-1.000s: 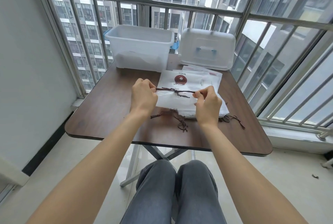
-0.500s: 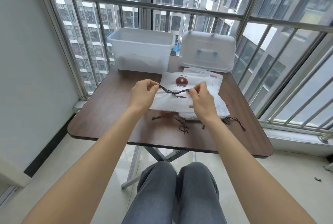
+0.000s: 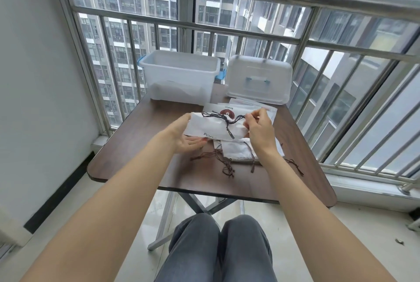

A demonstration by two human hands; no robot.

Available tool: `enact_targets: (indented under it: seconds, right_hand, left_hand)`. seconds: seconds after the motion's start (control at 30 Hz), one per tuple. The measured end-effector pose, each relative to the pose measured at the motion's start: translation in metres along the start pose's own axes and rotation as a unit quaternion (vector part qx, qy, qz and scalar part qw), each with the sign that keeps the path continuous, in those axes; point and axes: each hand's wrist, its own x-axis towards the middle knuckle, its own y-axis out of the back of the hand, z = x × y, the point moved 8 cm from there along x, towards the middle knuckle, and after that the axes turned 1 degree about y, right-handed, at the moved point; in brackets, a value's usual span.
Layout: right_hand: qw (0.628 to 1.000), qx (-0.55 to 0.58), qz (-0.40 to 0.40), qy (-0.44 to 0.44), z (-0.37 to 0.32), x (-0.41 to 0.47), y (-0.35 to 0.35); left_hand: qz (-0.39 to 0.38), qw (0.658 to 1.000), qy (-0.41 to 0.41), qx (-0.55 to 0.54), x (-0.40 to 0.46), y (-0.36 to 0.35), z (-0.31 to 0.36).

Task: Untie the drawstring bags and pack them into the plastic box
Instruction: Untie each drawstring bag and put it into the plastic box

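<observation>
A white drawstring bag (image 3: 213, 126) with a dark cord is lifted off the stack, its near edge tipped up. My left hand (image 3: 185, 138) lies under its left end, palm up with fingers extended. My right hand (image 3: 258, 127) pinches the dark cord (image 3: 229, 120) and the bag's top edge at the right. Below it, a stack of white bags (image 3: 238, 152) with brown cords rests on the table. The clear plastic box (image 3: 179, 77) stands open at the back left, with something white in its bottom.
The box's lid (image 3: 259, 79) stands at the back right, leaning on the window railing (image 3: 227, 29). The brown table (image 3: 136, 145) has rounded corners. More flat bags (image 3: 261, 106) lie behind the lifted one. My knees (image 3: 218, 247) are below the table's near edge.
The cord was stretched between both hands; now my left hand has let go of it and slid flat under the bag's left end. The bag has risen off the stack.
</observation>
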Motion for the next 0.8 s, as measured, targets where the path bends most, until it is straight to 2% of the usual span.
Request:
enact_targets:
  seconds: [0.1, 0.2, 0.3, 0.4, 0.5, 0.53, 0.6, 0.73, 0.8]
  right_hand:
    - [1.0, 0.001, -0.003, 0.0, -0.001, -0.002, 0.006]
    - [0.999, -0.02, 0.028, -0.007, -0.005, -0.005, 0.018]
    - [0.989, 0.058, 0.045, -0.127, 0.006, -0.005, 0.022]
    - [0.946, 0.175, -0.031, -0.27, 0.01, -0.01, 0.006]
    - [0.891, 0.309, -0.097, -0.318, -0.004, -0.007, -0.012]
    - [0.878, 0.338, -0.113, -0.32, -0.011, -0.004, -0.019]
    - [0.875, 0.359, -0.121, -0.302, -0.022, 0.01, -0.031]
    - [0.915, 0.328, -0.09, -0.218, -0.045, 0.06, -0.056]
    - [0.938, 0.277, -0.102, -0.182, -0.058, 0.083, -0.072]
  left_hand:
    - [-0.015, 1.0, 0.001, -0.009, -0.001, -0.014, 0.005]
    - [0.018, 0.997, -0.07, 0.017, -0.012, -0.022, 0.025]
    - [-0.012, 0.987, -0.161, -0.008, -0.026, -0.041, 0.052]
    - [-0.03, 0.968, -0.242, 0.061, -0.039, -0.059, 0.076]
    - [-0.008, 0.942, -0.308, 0.135, -0.05, -0.07, 0.1]
    - [-0.003, 0.933, -0.329, 0.146, -0.053, -0.073, 0.108]
    - [-0.001, 0.915, -0.366, 0.168, -0.056, -0.077, 0.125]
    - [0.022, 0.884, -0.418, 0.207, -0.043, -0.071, 0.163]
    - [0.054, 0.873, -0.433, 0.216, -0.034, -0.059, 0.184]
